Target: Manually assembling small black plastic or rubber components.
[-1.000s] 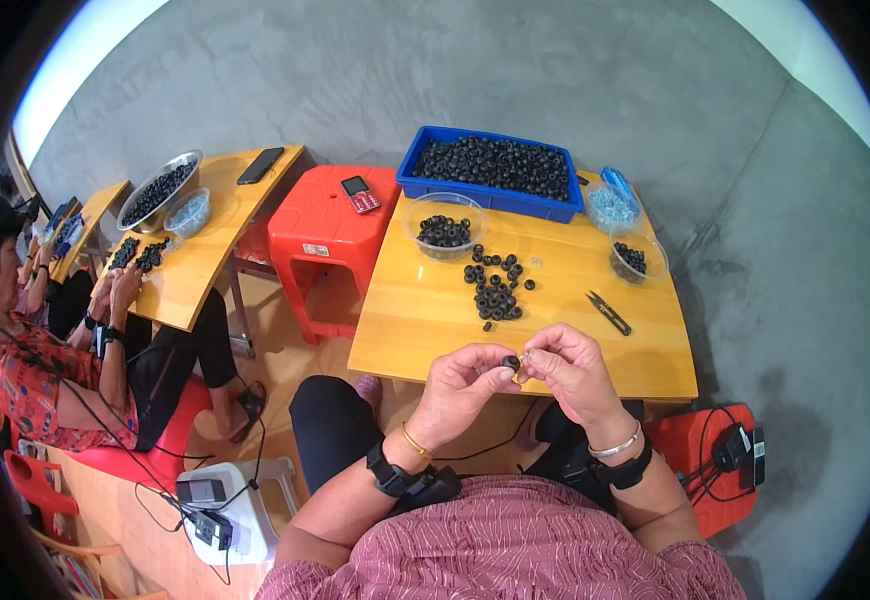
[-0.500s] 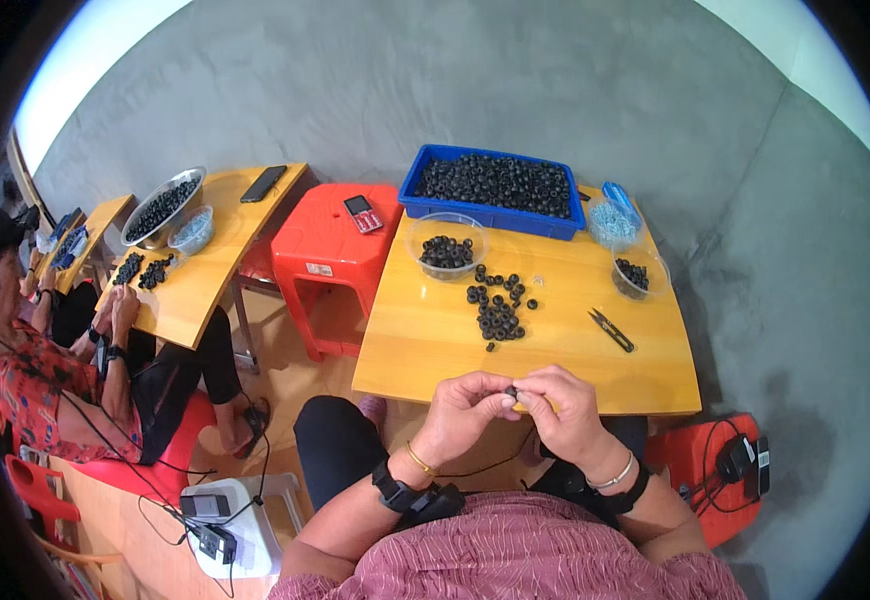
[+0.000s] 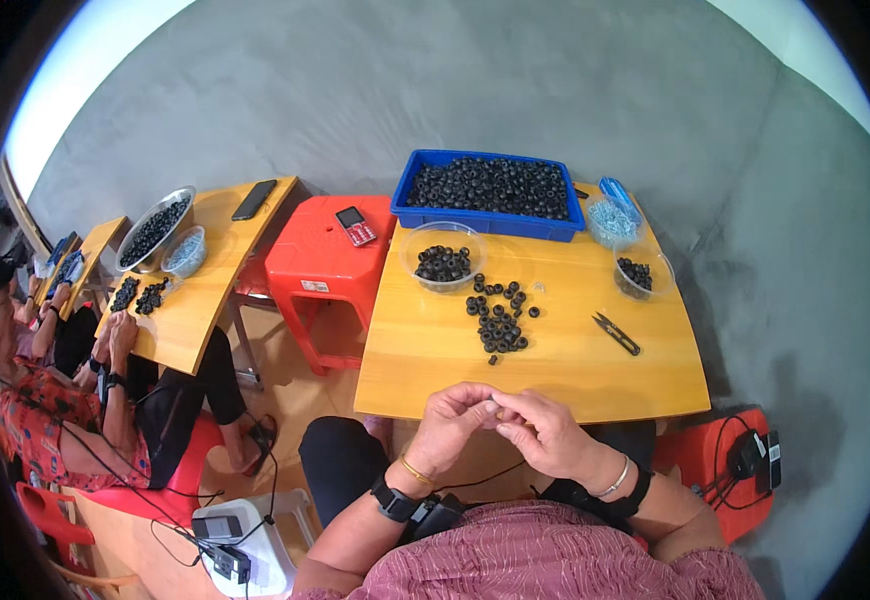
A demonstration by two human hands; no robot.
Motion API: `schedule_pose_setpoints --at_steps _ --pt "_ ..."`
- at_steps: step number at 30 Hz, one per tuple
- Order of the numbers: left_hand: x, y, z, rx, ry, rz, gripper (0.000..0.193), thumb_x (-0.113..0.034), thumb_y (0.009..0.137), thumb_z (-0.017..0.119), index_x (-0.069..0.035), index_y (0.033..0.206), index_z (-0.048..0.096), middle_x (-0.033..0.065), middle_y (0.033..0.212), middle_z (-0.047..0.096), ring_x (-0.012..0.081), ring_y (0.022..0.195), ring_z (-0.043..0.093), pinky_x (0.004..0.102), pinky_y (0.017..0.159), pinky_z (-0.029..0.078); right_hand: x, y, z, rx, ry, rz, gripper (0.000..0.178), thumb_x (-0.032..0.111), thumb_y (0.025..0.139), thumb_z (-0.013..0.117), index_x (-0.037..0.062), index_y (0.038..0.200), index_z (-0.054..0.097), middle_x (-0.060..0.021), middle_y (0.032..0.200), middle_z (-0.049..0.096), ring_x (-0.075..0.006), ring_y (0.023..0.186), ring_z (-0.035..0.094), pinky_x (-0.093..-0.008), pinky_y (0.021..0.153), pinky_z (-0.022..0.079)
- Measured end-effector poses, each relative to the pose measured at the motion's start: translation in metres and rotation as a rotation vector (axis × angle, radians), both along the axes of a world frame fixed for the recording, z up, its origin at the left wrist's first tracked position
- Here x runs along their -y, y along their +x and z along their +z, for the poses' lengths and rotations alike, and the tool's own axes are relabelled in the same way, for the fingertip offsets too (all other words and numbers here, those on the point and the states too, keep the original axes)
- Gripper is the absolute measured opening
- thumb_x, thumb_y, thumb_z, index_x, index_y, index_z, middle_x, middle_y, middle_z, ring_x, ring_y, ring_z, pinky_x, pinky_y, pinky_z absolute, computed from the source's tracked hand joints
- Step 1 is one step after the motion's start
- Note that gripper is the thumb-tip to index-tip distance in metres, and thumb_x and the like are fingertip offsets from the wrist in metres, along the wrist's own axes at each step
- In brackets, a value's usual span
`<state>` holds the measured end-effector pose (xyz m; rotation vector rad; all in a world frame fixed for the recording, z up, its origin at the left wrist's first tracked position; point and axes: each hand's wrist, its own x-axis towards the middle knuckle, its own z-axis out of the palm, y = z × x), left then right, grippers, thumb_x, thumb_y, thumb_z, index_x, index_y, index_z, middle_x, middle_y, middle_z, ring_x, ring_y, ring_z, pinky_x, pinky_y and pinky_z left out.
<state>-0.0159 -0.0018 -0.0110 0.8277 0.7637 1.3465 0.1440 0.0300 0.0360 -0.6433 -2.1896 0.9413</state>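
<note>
My left hand (image 3: 451, 425) and my right hand (image 3: 552, 435) meet in front of the table's near edge, fingers closed and fingertips touching. Between them they pinch a small black piece, almost wholly covered by the fingers now; half a second ago it showed dark at the fingertips. Beyond my hands, a loose group of small black ring-shaped parts (image 3: 500, 328) lies on the yellow table (image 3: 585, 375). Behind that group stands a clear round bowl (image 3: 410, 262) partly filled with similar black parts. A pair of thread snips (image 3: 617, 334) rests on the right side of the tabletop.
A blue tray (image 3: 490, 228) heaped with black parts stands at the back. On the right are a clear tub of black parts (image 3: 635, 273) and a container of pale blue bits (image 3: 612, 222). A red stool (image 3: 320, 245) holds a phone (image 3: 357, 226). Another person (image 3: 75, 420) works at the left table.
My fingers have closed over the black piece, which no longer shows clearly. The right fingers now overlap the left fingertips, and both hands sit slightly lower. The view has shifted a little.
</note>
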Motion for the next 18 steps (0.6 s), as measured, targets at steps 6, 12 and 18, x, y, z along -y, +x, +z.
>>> schedule_pose_setpoints --at_steps 6,12,18 --pt "-0.004 -0.009 -0.001 0.093 -0.063 -0.004 0.012 -0.003 0.083 0.051 -0.001 0.095 0.056 0.0065 0.084 0.059 0.0127 0.074 0.058 0.0330 0.071 0.052 -0.068 0.021 -0.022 0.039 -0.132 -0.268 0.020 0.008 0.077 0.055 -0.0001 0.095 0.057 -0.0137 0.072 0.059 -0.0211 0.064 0.057 -0.0296 0.059 0.045" --pt "-0.006 -0.015 -0.006 0.178 -0.107 0.012 0.013 -0.002 0.083 0.051 -0.001 0.095 0.056 0.0074 0.083 0.059 0.0138 0.073 0.058 0.0331 0.071 0.052 -0.134 0.026 -0.019 0.280 -0.005 -0.339 0.011 0.006 0.075 0.053 0.0000 0.083 0.057 -0.0161 0.075 0.059 -0.0277 0.068 0.058 -0.0323 0.062 0.046" --pt "-0.011 -0.020 -0.012 0.185 -0.134 0.039 0.013 -0.002 0.083 0.051 0.000 0.095 0.056 0.0074 0.083 0.059 0.0135 0.071 0.058 0.0324 0.071 0.053 -0.157 0.002 -0.025 0.379 0.278 -0.174 0.009 0.005 0.073 0.055 0.0033 0.081 0.057 -0.0145 0.080 0.057 -0.0306 0.078 0.055 -0.0382 0.068 0.044"
